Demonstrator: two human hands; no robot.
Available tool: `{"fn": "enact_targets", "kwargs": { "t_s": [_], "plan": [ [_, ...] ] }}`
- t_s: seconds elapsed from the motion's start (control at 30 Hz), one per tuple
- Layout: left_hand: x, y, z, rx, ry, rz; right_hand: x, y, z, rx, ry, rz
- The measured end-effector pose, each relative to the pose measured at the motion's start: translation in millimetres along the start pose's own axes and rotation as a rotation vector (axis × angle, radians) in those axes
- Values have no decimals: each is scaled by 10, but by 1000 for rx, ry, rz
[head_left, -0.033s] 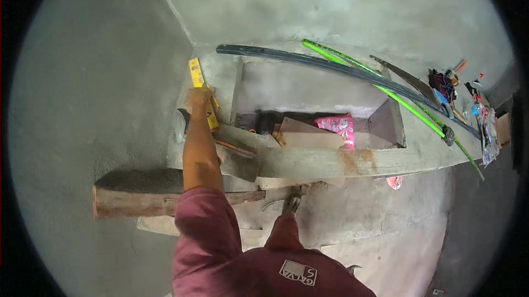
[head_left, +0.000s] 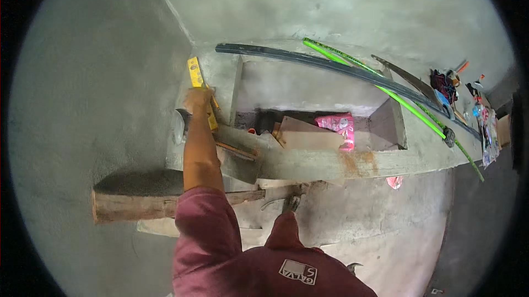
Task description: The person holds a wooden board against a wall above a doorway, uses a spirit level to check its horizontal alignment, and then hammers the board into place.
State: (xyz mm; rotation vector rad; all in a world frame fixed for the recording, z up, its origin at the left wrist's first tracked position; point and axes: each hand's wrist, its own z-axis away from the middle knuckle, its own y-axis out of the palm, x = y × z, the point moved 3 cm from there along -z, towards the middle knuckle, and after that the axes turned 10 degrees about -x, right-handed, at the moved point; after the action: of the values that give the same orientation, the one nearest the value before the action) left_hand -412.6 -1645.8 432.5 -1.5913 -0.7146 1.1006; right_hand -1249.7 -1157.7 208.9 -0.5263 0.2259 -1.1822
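My left hand [head_left: 197,100] is closed around the middle of a yellow spirit level [head_left: 195,71], lying on the grey ledge [head_left: 217,71] in the corner. The level's far end sticks out beyond my knuckles, and its near end shows beside my wrist. A thin orange-yellow stick [head_left: 214,98], possibly a pencil, runs along the right side of my hand. Left of my forearm lies a curved metal blade [head_left: 179,126], partly hidden by the arm. A flat piece with a wooden edge [head_left: 237,151] rests right of the forearm. My right hand does not show.
A recess in the ledge holds a pink bag [head_left: 344,126] and a tan board [head_left: 308,133]. Across it lie a dark metal bar [head_left: 308,60], a bright green tube [head_left: 408,106] and a handsaw [head_left: 405,76]. A wooden beam [head_left: 132,207] sits low at left; small tools [head_left: 446,84] crowd the far right.
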Motion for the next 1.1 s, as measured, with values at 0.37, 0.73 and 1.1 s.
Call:
{"fn": "enact_targets", "kwargs": {
  "t_s": [0.37,0.73,1.1],
  "plan": [
    [299,826,-1022,-131,149,3,453,-734,13,26,-26,88],
    [52,1066,-1182,25,271,-145,458,-923,430,-597,42,-137],
    [-339,43,-720,419,-87,1069,2581,-2627,825,-1335,-681,198]
  ]
}}
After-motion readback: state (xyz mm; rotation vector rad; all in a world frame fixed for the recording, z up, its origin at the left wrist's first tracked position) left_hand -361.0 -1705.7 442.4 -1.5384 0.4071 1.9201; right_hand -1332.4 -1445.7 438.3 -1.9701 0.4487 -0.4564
